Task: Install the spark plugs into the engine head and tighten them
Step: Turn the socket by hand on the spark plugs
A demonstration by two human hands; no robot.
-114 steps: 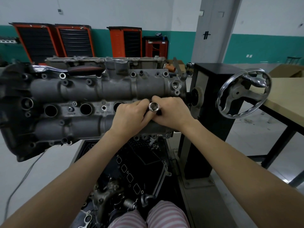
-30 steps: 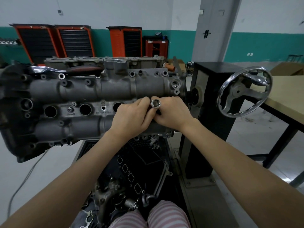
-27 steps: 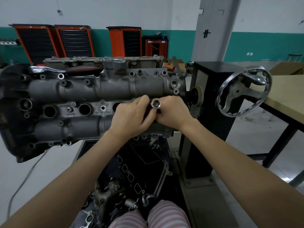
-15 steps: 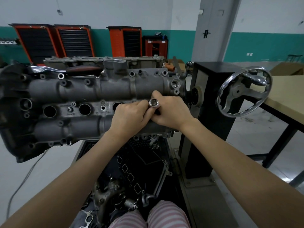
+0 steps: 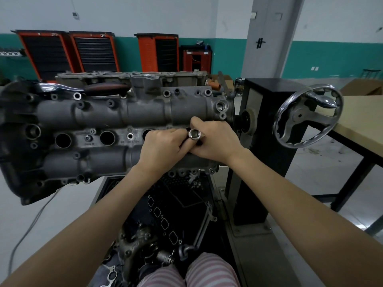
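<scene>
On stand-mounted engine head (image 5: 116,121), both hands gripping socket (image 5: 194,134), teal-walled workshop.

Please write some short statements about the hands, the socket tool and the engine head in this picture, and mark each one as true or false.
1. Both hands hold the socket tool at the right end of the engine head. True: the left hand and the right hand meet around it.
2. The open end of the socket tool points toward the camera. True.
3. All plug holes in the middle row are covered by hands. False: two open plug holes show to the left of the hands.
4. The ratchet handle is in the right hand. False: it lies on top of the engine head, untouched.
5. The handwheel stands left of the engine head. False: it is to the right.
</scene>
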